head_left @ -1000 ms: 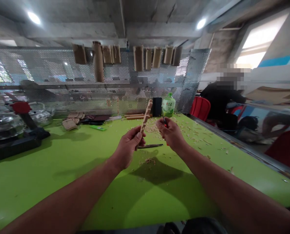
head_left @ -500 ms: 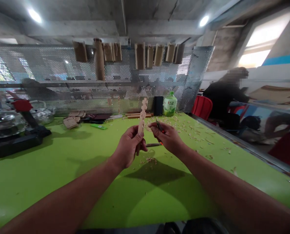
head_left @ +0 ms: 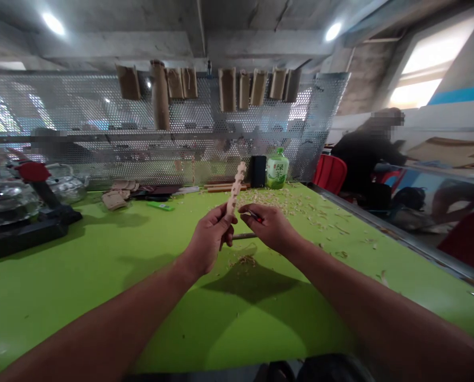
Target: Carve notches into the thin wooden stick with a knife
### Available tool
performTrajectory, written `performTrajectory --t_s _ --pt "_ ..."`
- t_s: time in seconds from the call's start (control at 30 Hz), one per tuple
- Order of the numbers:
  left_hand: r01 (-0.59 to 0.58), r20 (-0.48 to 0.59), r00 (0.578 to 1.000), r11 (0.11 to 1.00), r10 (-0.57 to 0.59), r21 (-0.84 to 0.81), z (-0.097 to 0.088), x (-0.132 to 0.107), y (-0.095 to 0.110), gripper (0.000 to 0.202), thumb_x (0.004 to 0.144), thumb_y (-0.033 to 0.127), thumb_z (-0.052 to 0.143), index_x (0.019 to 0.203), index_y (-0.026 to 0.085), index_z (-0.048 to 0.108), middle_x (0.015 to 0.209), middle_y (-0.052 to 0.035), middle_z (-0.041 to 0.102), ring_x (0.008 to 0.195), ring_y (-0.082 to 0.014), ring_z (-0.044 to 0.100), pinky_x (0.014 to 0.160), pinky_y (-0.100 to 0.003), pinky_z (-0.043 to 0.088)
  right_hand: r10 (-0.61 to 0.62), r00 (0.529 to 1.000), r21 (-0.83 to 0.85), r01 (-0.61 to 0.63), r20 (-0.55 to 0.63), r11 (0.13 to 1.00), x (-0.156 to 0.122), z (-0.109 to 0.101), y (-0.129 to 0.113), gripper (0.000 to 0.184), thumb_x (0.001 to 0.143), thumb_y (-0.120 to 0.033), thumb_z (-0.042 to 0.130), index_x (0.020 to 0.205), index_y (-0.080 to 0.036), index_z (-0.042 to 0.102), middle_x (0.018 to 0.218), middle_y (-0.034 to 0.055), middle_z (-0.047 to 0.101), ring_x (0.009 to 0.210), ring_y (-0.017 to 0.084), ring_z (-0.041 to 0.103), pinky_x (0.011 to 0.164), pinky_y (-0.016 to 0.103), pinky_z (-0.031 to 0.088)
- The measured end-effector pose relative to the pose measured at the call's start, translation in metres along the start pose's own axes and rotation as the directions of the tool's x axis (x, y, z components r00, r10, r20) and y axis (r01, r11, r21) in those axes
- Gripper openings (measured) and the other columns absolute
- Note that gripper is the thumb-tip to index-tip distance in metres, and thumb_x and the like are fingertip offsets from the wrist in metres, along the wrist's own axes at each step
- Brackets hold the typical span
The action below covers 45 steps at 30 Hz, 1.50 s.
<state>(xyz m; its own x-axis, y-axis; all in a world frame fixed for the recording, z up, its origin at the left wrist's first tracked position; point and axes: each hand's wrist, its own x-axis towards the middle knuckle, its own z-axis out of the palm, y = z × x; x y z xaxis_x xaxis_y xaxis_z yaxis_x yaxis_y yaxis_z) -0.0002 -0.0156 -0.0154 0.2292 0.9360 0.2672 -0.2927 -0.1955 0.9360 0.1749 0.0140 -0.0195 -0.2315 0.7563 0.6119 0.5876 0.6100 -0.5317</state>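
My left hand (head_left: 210, 233) is closed around the lower end of a notched wooden strip (head_left: 235, 185). The strip is pale, stands nearly upright with its top tilted right, and has notches cut along its edges. My right hand (head_left: 270, 225) is closed on a small carving knife (head_left: 256, 216), dark with a bit of red; fingers hide most of it. Those fingertips are close beside the strip, just above my left hand; contact cannot be made out. A thin brownish stick (head_left: 244, 236) shows behind and between the hands, partly covered.
Wood shavings (head_left: 247, 260) lie below the hands and across the right of the green table (head_left: 149, 307). A green bottle (head_left: 277, 170) and a black box (head_left: 259, 171) stand at the back. Leather-like pieces (head_left: 117, 196) and a green cutter (head_left: 161, 206) lie back left. Someone in black (head_left: 360, 154) sits at right.
The strip's top has tipped to the right. My right hand has moved slightly left, closer to the strip, and the knife has turned so that its dark tip no longer points up.
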Motion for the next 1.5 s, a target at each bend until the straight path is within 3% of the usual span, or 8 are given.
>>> performTrajectory --t_s 0.1,0.3,0.57,0.9,1.2,1.5 --pt "-0.031 0.011 0.999 0.999 0.032 -0.027 -0.001 0.0 0.002 0.023 0.085 0.03 0.064 0.102 0.015 0.063 0.077 0.003 0.05 0.048 -0.0011 0.038 0.04 -0.016 0.027 -0.007 1.0 -0.034 0.007 0.004 0.999 0.0 -0.002 -0.002 0.019 0.088 -0.031 0.056 0.09 -0.023 0.073 0.07 0.0024 0.068 0.06 0.016 0.056 0.06 0.029 0.041" --pt "-0.019 0.007 1.0 1.0 0.019 0.015 -0.002 0.002 0.001 0.041 0.081 0.036 0.069 0.117 0.017 0.059 0.058 0.0098 0.031 0.042 -0.0029 0.025 0.039 -0.018 0.018 -0.007 0.997 -0.073 0.013 0.079 0.997 -0.002 -0.004 -0.011 0.02 0.086 -0.023 0.054 0.093 -0.022 0.073 0.078 0.0033 0.073 0.067 0.016 0.061 0.062 0.026 0.042" --pt "-0.022 0.06 0.998 0.994 0.016 0.104 -0.002 0.001 -0.003 0.042 0.085 0.043 0.064 0.119 0.019 0.059 0.06 0.0081 0.034 0.046 -0.0048 0.028 0.042 -0.019 0.021 0.042 0.987 -0.193 -0.011 0.155 0.981 -0.002 -0.006 -0.017 0.035 0.083 -0.017 0.051 0.111 -0.022 0.071 0.088 0.0049 0.076 0.071 0.017 0.066 0.063 0.025 0.044" --pt "-0.042 0.084 0.996 0.985 0.028 0.165 -0.004 0.001 -0.006 0.041 0.088 0.043 0.061 0.12 0.019 0.06 0.063 0.0065 0.037 0.048 -0.0051 0.029 0.043 -0.02 0.022 0.062 0.981 -0.259 -0.012 0.183 0.966 -0.002 -0.005 -0.022 0.041 0.082 -0.016 0.051 0.117 -0.022 0.07 0.085 0.0052 0.076 0.069 0.017 0.065 0.061 0.025 0.042" --pt "-0.031 0.076 0.997 0.987 0.02 0.157 -0.004 0.002 -0.005 0.039 0.086 0.042 0.062 0.117 0.018 0.061 0.062 0.0068 0.037 0.048 -0.0048 0.029 0.042 -0.019 0.023 0.062 0.986 -0.248 -0.022 0.155 0.969 -0.002 -0.007 -0.021 0.029 0.082 -0.016 0.05 0.102 -0.02 0.071 0.082 0.0044 0.074 0.065 0.015 0.061 0.058 0.023 0.038" --pt "0.072 0.028 0.997 0.996 -0.074 0.044 -0.001 0.0 -0.001 0.031 0.084 0.036 0.064 0.109 0.018 0.06 0.061 0.008 0.036 0.044 -0.0033 0.028 0.04 -0.017 0.019 0.043 0.99 -0.26 -0.006 0.138 0.966 0.0 -0.009 -0.018 0.018 0.086 -0.021 0.048 0.084 -0.018 0.066 0.07 0.002 0.066 0.06 0.013 0.055 0.056 0.023 0.031"
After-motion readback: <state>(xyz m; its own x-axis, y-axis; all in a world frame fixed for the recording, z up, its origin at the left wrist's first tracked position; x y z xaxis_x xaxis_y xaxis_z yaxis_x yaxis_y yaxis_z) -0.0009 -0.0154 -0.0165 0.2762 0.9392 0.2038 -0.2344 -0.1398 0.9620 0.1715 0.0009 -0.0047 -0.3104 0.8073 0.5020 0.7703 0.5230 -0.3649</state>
